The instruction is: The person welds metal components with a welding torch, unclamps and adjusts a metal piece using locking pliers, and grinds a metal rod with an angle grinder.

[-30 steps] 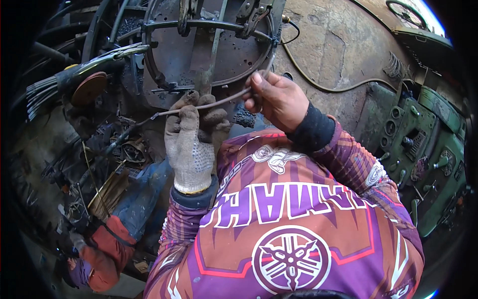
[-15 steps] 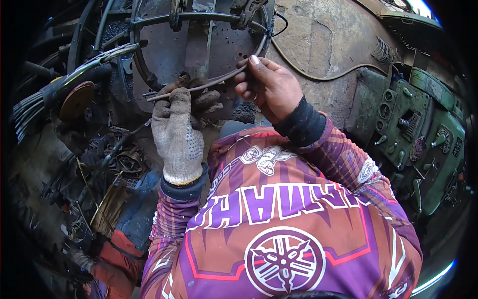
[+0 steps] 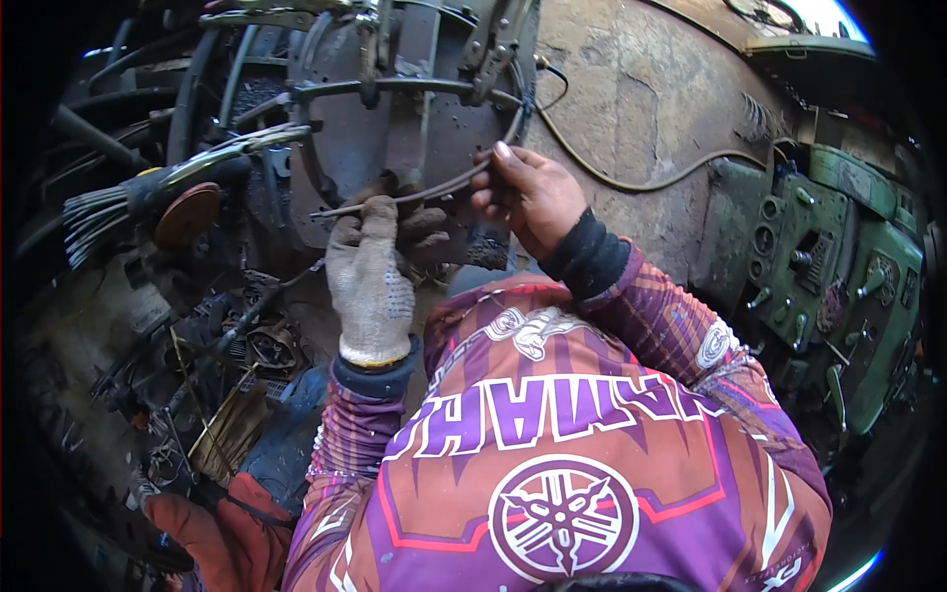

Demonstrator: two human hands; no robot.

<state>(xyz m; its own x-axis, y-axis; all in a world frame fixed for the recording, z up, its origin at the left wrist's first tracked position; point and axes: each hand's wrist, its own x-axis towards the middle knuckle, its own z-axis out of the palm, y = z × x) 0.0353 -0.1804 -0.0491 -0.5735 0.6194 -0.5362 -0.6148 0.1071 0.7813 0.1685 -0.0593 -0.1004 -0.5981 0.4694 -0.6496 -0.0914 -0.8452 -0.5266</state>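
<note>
Between my two hands runs a thin, gently curved grey metal rod (image 3: pixel 449 185). My left hand (image 3: pixel 370 286), in a dirty white knitted glove with blue dots, is closed around the rod near its left end. Bare, my right hand (image 3: pixel 541 197) pinches the rod's other end between thumb and fingers. Just beyond them, a round metal bar frame (image 3: pixel 419 86) stands over a dark metal plate (image 3: pixel 340 128). Locking pliers (image 3: pixel 490 54) grip the frame at the far right, and another clamp (image 3: pixel 368 59) sits on it near the middle.
To the left lie a bundle of thin rods (image 3: pixel 94 217) and a brown round disc (image 3: pixel 187 215). Red-orange cloth (image 3: pixel 222 533) shows at lower left, among scrap metal. A cable (image 3: pixel 631 185) crosses the concrete floor (image 3: pixel 631 59) toward a green machine with levers (image 3: pixel 838 266).
The view has shifted, so the frame, plate and clamps appear lower and slightly farther right. Both hands still hold the rod in nearly the same way.
</note>
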